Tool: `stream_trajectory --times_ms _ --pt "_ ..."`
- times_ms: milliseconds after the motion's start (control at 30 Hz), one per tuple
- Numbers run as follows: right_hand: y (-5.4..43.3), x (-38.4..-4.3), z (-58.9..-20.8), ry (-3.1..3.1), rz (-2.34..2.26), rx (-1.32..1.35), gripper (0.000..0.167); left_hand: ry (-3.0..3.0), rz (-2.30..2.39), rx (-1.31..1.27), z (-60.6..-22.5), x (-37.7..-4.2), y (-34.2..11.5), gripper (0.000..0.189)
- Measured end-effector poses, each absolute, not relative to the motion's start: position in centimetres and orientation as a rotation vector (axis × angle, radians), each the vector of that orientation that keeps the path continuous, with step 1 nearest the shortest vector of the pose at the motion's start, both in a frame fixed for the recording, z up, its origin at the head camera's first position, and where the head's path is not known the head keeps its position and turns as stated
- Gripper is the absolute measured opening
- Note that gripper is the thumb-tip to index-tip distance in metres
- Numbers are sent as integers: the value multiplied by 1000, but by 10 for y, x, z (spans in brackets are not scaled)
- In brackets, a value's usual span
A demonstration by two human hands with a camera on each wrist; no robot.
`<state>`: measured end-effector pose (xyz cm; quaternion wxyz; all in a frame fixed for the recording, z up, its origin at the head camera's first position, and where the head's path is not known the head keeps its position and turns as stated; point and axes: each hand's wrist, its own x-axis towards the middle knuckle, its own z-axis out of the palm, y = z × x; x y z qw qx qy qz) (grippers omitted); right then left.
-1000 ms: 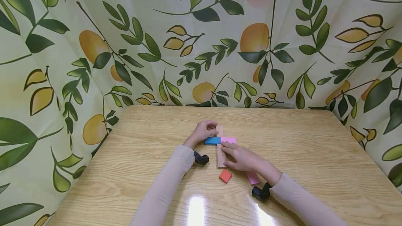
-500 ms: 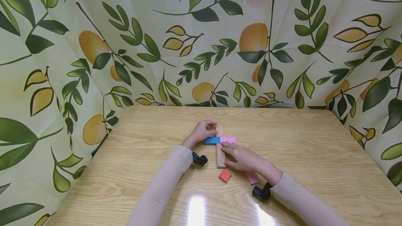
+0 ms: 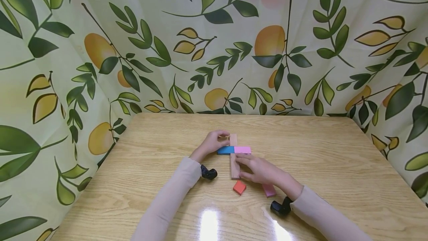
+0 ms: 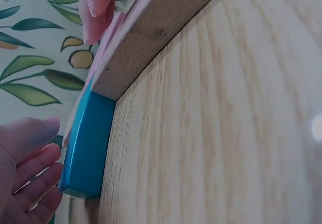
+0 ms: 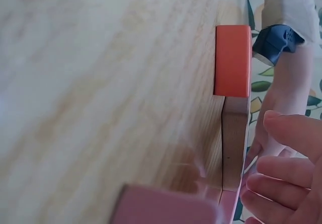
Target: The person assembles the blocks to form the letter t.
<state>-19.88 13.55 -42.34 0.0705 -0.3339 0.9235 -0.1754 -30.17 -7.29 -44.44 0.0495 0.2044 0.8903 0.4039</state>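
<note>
On the wooden table, a blue block (image 3: 225,150) and a pink block (image 3: 243,150) lie end to end. A plain wooden block (image 3: 233,139) extends beyond them, and a longer plain wooden block (image 3: 234,167) runs toward the person, making a cross. My left hand (image 3: 212,142) hovers beside the blue block and the far wooden block, fingers loosely bent and holding nothing; the left wrist view shows its fingers apart behind the blue block (image 4: 89,143). My right hand (image 3: 259,168) is over the near wooden block's right side, fingers extended, relaxed and gripping nothing.
A red square block (image 3: 239,188) lies just short of the near wooden block's end. Another pink block (image 3: 269,190) rests at an angle under the right wrist. Black wrist cameras (image 3: 209,172) hang beneath both forearms. A leaf-and-fruit patterned curtain (image 3: 214,47) surrounds the table.
My left hand has drawn slightly left, away from the far wooden block. My right fingertips have slid a little back off the pink block's near edge. The blocks keep their arrangement.
</note>
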Motion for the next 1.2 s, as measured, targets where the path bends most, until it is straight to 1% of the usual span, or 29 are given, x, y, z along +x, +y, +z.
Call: stream_trajectory --times_ms 500,700,900,1200 --pt "139 -194 -426 2783 -619 -1045 44 2724 1134 704 -437 -287 -79 34" --pt "140 -191 -427 2816 -661 -1134 39 2697 1123 707 -434 -281 -81 34" --pt "142 -190 -428 2838 -675 -1182 38 2713 1073 768 -434 -276 -85 33" --pt "143 -187 -426 2811 -684 -1154 39 2754 978 857 -433 -270 -85 35"
